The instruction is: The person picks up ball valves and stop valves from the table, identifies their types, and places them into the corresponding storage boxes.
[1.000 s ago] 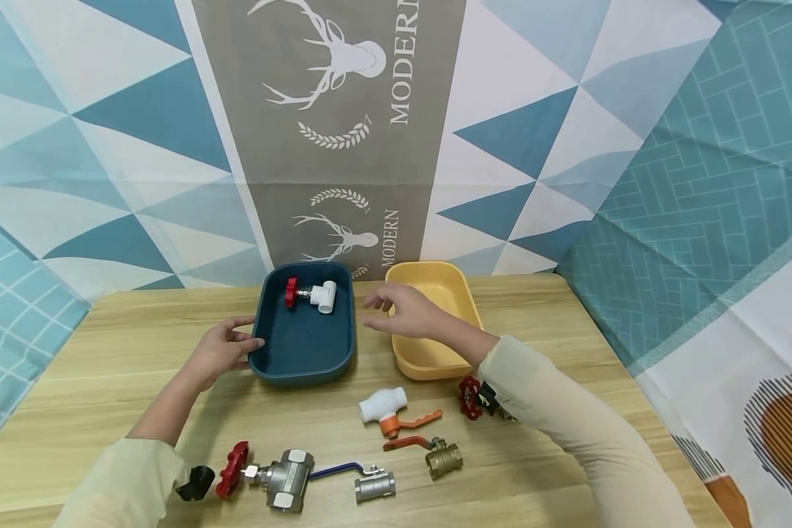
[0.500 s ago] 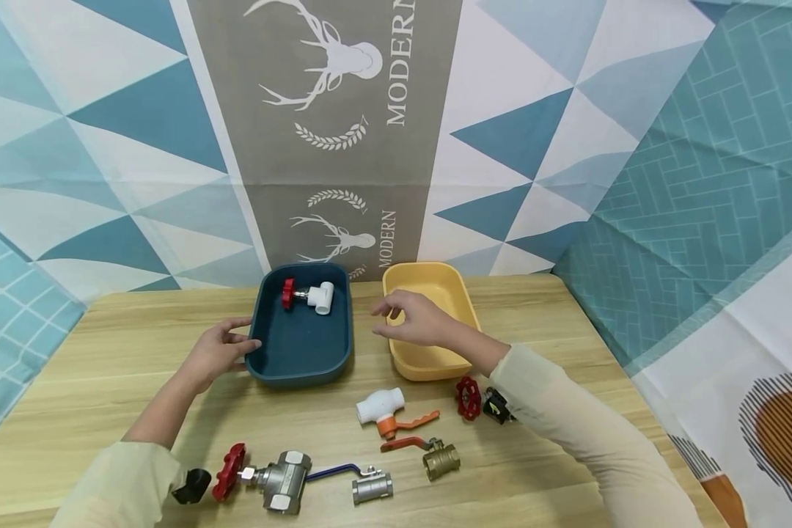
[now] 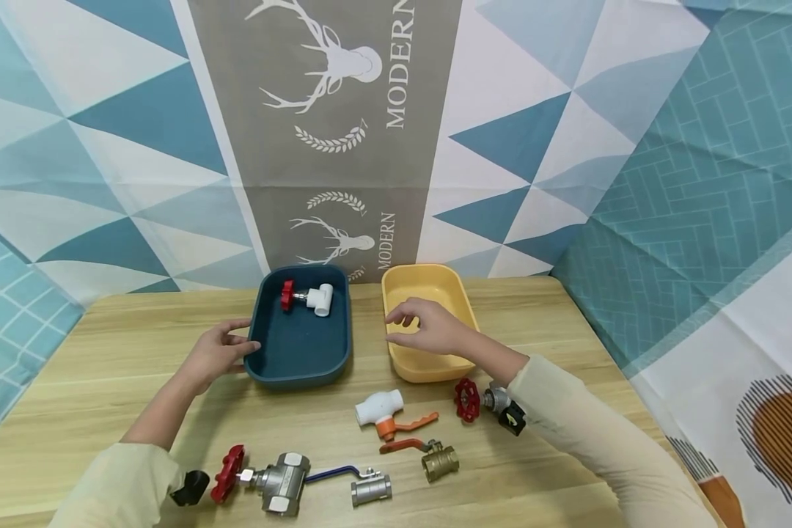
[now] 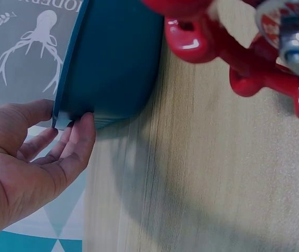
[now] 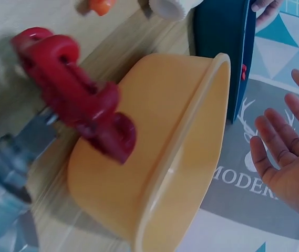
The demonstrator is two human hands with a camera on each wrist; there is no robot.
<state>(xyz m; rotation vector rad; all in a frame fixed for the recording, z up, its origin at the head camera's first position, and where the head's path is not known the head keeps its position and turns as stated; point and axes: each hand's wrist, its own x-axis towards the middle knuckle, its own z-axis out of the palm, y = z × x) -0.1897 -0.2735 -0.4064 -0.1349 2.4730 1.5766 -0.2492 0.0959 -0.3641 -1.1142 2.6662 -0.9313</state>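
Note:
With the thumb over the rim and fingers against the outer wall, my left hand (image 3: 214,357) grips the left side of a dark blue bin (image 3: 297,350). A white tee-shaped valve (image 3: 320,299) with a red handwheel lies in that bin, towards its back. My right hand (image 3: 432,328) hovers over a yellow bin (image 3: 427,276), fingers loosely bent and holding nothing. In the right wrist view the right hand (image 5: 294,163) shows its palm and spread fingers beyond the yellow bin's rim. Below the right forearm lies a metal valve (image 3: 496,398) with a red handwheel (image 3: 467,400).
In front of the bins lie a white ball valve (image 3: 379,408) with an orange lever, a brass ball valve (image 3: 441,462) with a red lever, a small steel valve (image 3: 372,490) with a blue lever, and a large steel valve (image 3: 285,484). A patterned cloth (image 3: 343,147) hangs behind the table.
My right hand has moved to the right, away from the blue bin and over the yellow one. More of the metal valve below its forearm now shows. My left hand keeps its place.

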